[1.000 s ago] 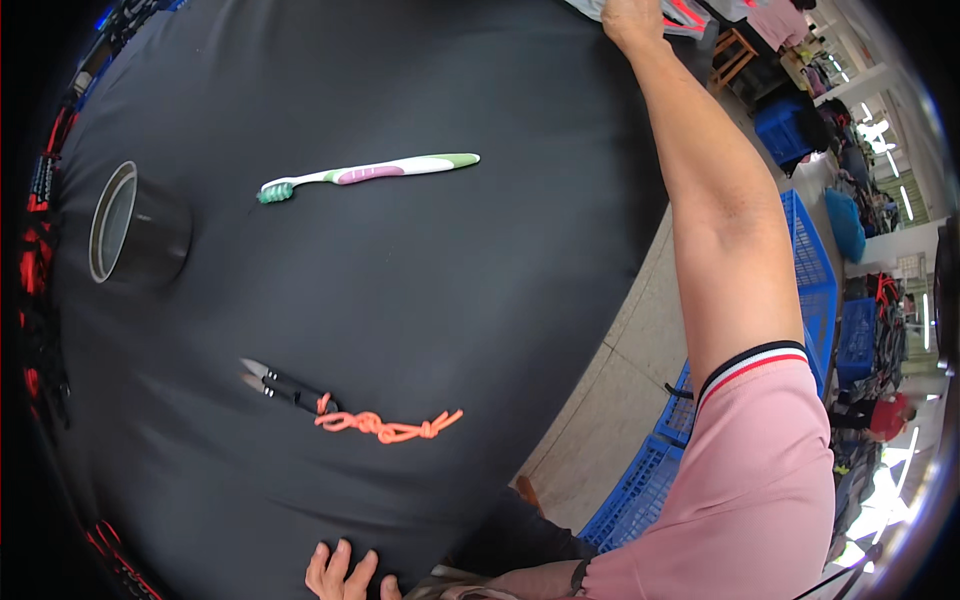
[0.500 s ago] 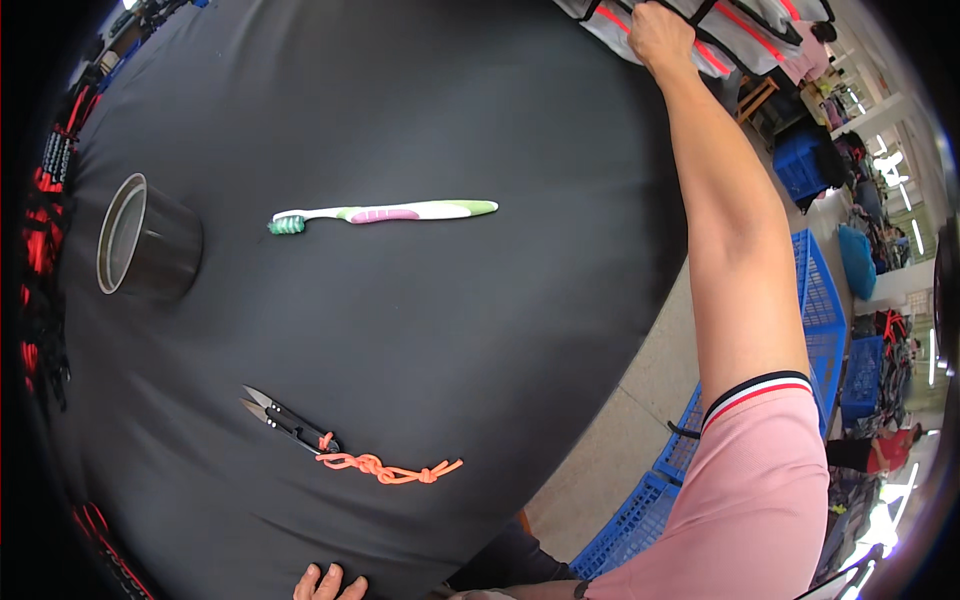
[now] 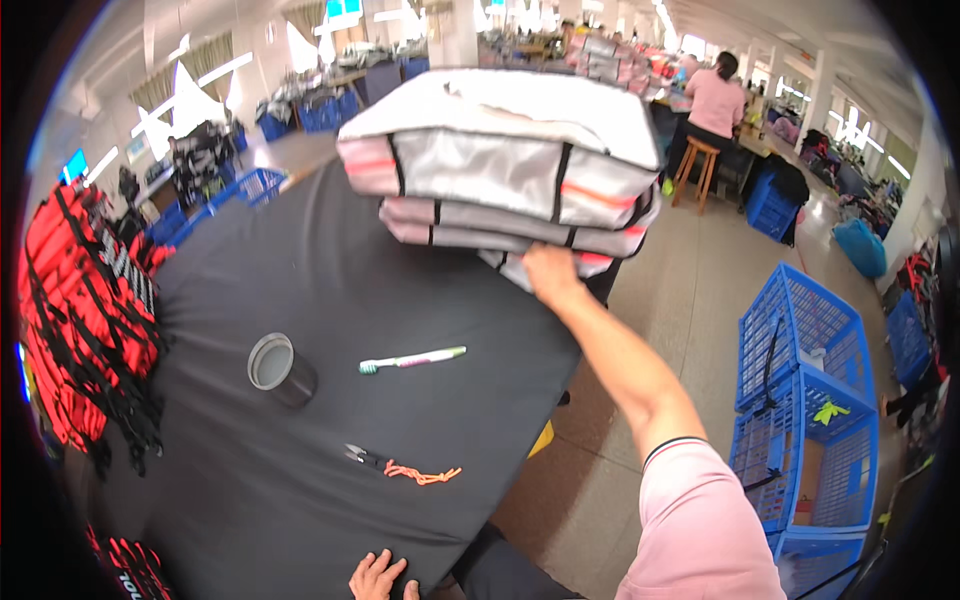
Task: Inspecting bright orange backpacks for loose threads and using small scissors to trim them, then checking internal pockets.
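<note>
My right hand (image 3: 552,272) is stretched far forward, closed on the lower edge of a stack of silver-white bags (image 3: 480,175) with black trim and orange-red stripes. The stack sits at the far end of the black-covered table (image 3: 420,270). My left hand (image 3: 378,577) lies at the near table edge, fingers spread and holding nothing. Between the hands lie a green, white and pink toothbrush (image 3: 412,360) and black thread snips (image 3: 368,457) with a knotted orange cord (image 3: 424,475). A dark grey cup (image 3: 290,380) stands upright left of the toothbrush.
Red and black strapped items (image 3: 85,310) are heaped along the table's left side, with more red pieces (image 3: 130,565) at the lower left. Blue plastic crates (image 3: 800,400) stand on the floor to the right. Farther back, a person in pink (image 3: 716,95) is by a wooden stool (image 3: 697,170).
The view has lifted, so the whole bag stack and the room beyond now show. My right hand stays at the bags, and my left hand stays at the near edge.
</note>
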{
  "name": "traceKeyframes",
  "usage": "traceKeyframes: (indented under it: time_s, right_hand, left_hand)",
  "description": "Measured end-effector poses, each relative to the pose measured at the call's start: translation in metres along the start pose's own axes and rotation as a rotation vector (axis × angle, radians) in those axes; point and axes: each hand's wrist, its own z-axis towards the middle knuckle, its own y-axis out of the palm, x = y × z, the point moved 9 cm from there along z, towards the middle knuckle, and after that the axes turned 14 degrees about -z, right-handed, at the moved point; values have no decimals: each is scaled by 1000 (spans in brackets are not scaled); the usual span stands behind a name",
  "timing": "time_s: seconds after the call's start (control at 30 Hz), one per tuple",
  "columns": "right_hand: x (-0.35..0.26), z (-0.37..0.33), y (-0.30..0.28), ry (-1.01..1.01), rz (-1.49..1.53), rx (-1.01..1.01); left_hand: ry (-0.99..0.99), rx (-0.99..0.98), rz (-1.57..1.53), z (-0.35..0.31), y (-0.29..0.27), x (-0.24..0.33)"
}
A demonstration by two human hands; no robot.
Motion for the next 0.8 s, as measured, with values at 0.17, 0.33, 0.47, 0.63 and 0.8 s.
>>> traceKeyframes:
  time_s: [0.17,0.33,0.47,0.63,0.8]
  right_hand:
    - [-13,-32,-26,-32,80,-42]
    - [-32,-67,-155,-151,262,-258]
    - [49,-67,-290,100,221,453]
    - [101,3,-212,192,156,111]
    - [113,32,-203,267,277,68]
  left_hand:
    - [67,16,-13,-1,3,7]
    - [112,52,17,-5,0,5]
    - [156,80,24,-4,-1,8]
    - [162,69,17,1,4,5]
    - [149,78,4,-4,5,-3]
